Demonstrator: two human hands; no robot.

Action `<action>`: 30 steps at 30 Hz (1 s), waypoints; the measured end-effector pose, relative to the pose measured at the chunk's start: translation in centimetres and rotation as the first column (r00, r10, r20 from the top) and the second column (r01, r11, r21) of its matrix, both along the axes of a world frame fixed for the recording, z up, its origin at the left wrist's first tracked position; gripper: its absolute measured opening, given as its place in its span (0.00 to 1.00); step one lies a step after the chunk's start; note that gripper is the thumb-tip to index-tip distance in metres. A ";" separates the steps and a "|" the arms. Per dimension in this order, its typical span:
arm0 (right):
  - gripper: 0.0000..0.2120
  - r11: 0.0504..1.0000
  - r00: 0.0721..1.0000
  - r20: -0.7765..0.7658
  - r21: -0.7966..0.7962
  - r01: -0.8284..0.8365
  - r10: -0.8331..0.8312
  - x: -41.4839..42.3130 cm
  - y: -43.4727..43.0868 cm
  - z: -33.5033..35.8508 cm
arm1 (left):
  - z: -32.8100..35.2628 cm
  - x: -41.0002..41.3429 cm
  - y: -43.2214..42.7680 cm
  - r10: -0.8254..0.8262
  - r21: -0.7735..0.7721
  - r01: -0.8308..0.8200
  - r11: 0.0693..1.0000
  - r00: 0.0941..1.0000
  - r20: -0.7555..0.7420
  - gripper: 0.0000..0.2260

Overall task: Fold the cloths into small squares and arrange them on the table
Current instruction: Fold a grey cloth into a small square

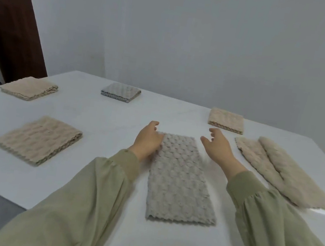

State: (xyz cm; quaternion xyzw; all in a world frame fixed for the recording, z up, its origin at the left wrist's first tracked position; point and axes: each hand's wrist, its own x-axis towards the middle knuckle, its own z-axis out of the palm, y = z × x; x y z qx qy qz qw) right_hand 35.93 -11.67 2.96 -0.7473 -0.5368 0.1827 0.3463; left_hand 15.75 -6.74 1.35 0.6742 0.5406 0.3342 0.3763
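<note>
Our green sleeves (87,185) cross the near tabletop (42,178) on either side of a grey cloth (180,179) folded into a long strip. Our left hand (148,139) rests on its far left edge, fingers curled; whether it pinches, we cannot tell. Our right hand (217,146) hovers half open and holds nothing, just beside the far right corner. Beyond lie folded squares (37,139) and, at right, two beige strips (287,174).

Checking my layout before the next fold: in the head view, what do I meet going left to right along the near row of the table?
Beige folded square → left hand → long grey cloth → right hand → two overlapping long beige cloths.
</note>
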 end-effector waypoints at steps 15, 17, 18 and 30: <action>0.17 0.995 0.951 0.298 0.065 0.070 -0.086 0.5 4.3 -4.9 | -3.9 0.4 4.7 0.299 0.357 -0.107 0.928 0.785 -0.543 0.18; 0.18 0.998 0.937 0.344 0.042 0.047 -0.059 0.6 5.0 -4.8 | -3.6 0.5 5.2 0.296 0.323 -0.128 0.938 0.780 -0.552 0.17; 0.19 0.999 0.930 0.367 0.015 0.031 -0.034 0.6 5.3 -4.8 | -3.5 0.6 5.4 0.289 0.302 -0.134 0.944 0.778 -0.558 0.16; 0.16 0.946 0.872 0.408 -0.282 -0.160 0.269 1.2 7.1 -2.6 | -3.3 0.0 5.4 0.122 0.200 -0.099 0.975 0.987 -0.105 0.09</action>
